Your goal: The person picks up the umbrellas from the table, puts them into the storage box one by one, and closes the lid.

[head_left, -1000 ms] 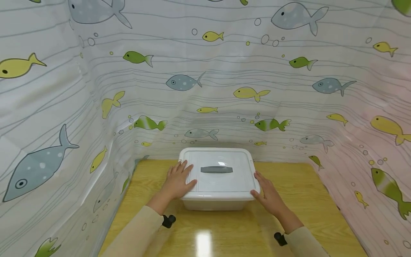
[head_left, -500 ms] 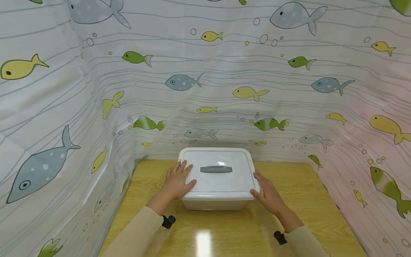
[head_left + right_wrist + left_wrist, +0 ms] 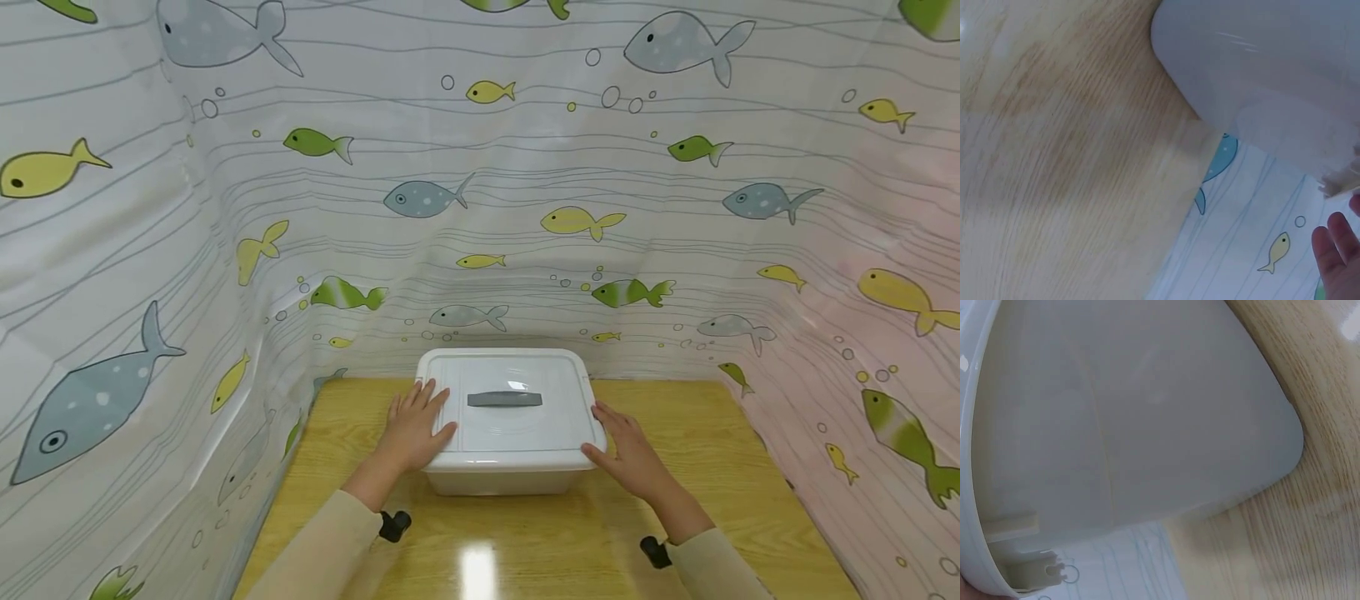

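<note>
A white lidded storage box (image 3: 517, 435) with a grey handle (image 3: 504, 399) on its lid sits on the table in the head view. My left hand (image 3: 408, 432) rests on the lid's left edge, its fingers spread and fairly straight. At the right edge of the lid is my right hand (image 3: 636, 460), fingers extended along the side and thumb at the front corner. The left wrist view is mostly filled by the box's pale side wall (image 3: 1166, 412). In the right wrist view, straight fingers (image 3: 1329, 253) show beside the box. What the box contains is hidden.
The wood-grain table (image 3: 525, 542) reaches out on both sides and in front of the box. White curtain sheeting (image 3: 517, 167) with printed fish rises behind the table and along both sides. Small black devices are strapped at both wrists.
The head view has tilted up slightly, so the scene sits a little lower. Both hands and the box keep their places relative to each other, and the lid stays on.
</note>
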The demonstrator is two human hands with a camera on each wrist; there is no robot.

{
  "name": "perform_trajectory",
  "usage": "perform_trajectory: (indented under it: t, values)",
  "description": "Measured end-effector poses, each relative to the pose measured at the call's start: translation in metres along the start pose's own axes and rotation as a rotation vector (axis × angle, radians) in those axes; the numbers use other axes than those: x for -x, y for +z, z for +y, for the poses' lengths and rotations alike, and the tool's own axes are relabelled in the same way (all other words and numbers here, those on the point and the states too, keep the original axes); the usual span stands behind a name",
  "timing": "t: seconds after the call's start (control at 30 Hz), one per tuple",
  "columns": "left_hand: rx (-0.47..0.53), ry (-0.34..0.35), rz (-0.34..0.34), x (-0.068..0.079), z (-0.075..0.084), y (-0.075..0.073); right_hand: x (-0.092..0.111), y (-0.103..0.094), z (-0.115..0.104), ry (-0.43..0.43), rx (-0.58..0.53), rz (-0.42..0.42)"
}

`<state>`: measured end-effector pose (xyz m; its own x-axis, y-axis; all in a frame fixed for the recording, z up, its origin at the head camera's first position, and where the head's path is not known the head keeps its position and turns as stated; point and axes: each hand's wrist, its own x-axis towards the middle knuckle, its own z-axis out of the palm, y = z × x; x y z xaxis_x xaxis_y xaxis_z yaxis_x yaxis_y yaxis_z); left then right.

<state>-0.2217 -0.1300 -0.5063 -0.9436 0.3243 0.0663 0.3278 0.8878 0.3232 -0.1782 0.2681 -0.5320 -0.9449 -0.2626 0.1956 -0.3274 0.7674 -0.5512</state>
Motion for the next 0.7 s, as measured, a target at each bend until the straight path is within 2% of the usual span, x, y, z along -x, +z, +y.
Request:
perform_trajectory:
  t: [0.37, 0.7]
  values:
    - [0.011, 0.002, 0.008, 0.001, -0.003, 0.001, -0.002, -0.001, 0.000, 0.031, -0.027, -0.045]
    - [0.075, 0.039, -0.020, 0.004, -0.011, -0.011, -0.012, -0.018, -0.004, -0.043, 0.083, -0.058]
